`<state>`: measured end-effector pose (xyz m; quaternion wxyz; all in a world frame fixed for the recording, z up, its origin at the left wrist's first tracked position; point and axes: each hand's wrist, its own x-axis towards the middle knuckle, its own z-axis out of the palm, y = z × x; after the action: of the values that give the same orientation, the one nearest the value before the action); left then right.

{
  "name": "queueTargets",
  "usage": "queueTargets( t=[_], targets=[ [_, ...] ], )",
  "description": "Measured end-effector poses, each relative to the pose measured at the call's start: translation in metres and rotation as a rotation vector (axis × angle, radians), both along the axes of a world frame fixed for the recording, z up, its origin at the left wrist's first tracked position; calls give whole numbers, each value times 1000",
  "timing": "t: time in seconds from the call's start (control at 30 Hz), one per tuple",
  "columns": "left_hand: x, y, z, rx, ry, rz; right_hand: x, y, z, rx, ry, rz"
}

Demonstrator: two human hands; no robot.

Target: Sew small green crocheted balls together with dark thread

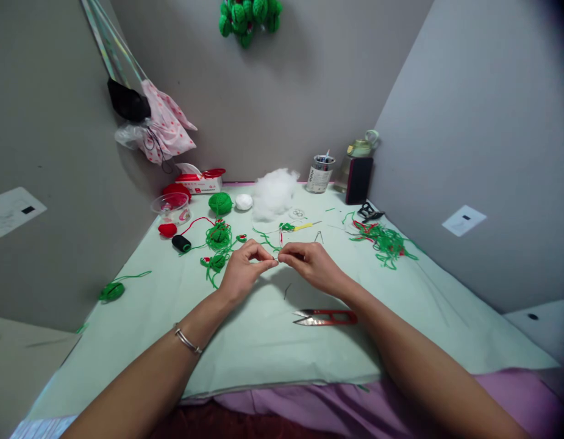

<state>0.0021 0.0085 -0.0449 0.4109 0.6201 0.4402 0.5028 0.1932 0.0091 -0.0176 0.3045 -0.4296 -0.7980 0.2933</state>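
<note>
My left hand (pixel 245 270) and my right hand (pixel 314 266) meet over the middle of the table, thumb and forefinger pinched on each. Whatever lies between the fingertips is thin and too small to make out. Below my right hand lies a pair of orange-handled thread snips (pixel 326 316), blades pointing left. A short dark thread piece (pixel 287 291) rests under the hands. Just beyond them are a yellow-handled crochet hook (pixel 303 226) and green yarn strands (pixel 266 239). Green crocheted pieces with trailing yarn (pixel 216 262) sit left of my left hand.
White stuffing (pixel 275 194), a green yarn ball (pixel 220 203) and a black thread spool (pixel 182 244) stand farther back. At right lie tangled green and red yarn scraps (pixel 385 241), near a phone (pixel 359 180) and a bottle (pixel 361 147). Walls enclose the table (pixel 245 353) on three sides.
</note>
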Motion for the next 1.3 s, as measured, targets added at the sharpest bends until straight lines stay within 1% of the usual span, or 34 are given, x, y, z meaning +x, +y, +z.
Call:
queueTargets(
  t=[0.07, 0.17, 0.2, 0.27, 0.4, 0.47, 0.57, 0.63, 0.73, 0.83, 0.9, 1.0, 1.07, 1.1, 1.13, 1.23, 1.3],
  targets=[
    [0, 0, 2, -58, -59, -23, -1, 0, -1, -25, 14, 10],
    [-1, -2, 6, -137, -157, -117, -2, 1, -3, -55, 35, 31],
    [-1, -3, 7, -158, -179, -148, -2, 1, -3, -64, 43, 35],
    [-1, -4, 8, -172, -195, -169, -2, 0, -3, -76, 52, 37],
    [-1, -2, 8, -131, -176, -128, -2, 1, -2, -70, 50, 42],
    [-4, 1, 10, -122, -209, -104, -1, 2, 0, -60, 54, 33],
    [-13, 8, 13, -120, -283, -46, 5, 6, 5, -46, 68, -25],
    [-22, 13, 15, -103, -295, 5, 15, 11, 9, -48, 67, -59],
    [-39, 21, 19, -52, -345, 85, 40, 23, 14, -76, 32, -102],
    [-60, 31, 23, 1, -485, 187, 72, 36, 18, -84, -3, -221],
    [-74, 36, 26, 17, -550, 241, 90, 42, 21, -86, 17, -290],
    [-89, 42, 27, 31, -579, 279, 110, 47, 23, -86, 70, -376],
    [-95, 44, 27, 31, -553, 279, 117, 48, 23, -97, 110, -434],
    [-96, 45, 26, 30, -519, 269, 120, 49, 23, -109, 156, -465],
    [-97, 45, 26, 34, -473, 253, 122, 50, 22, -129, 252, -497],
    [-95, 44, 23, 67, -294, 176, 128, 55, 20, -189, 688, -592],
    [-91, 41, 23, 77, -179, 110, 132, 60, 20, -202, 912, -631]
  ],
)
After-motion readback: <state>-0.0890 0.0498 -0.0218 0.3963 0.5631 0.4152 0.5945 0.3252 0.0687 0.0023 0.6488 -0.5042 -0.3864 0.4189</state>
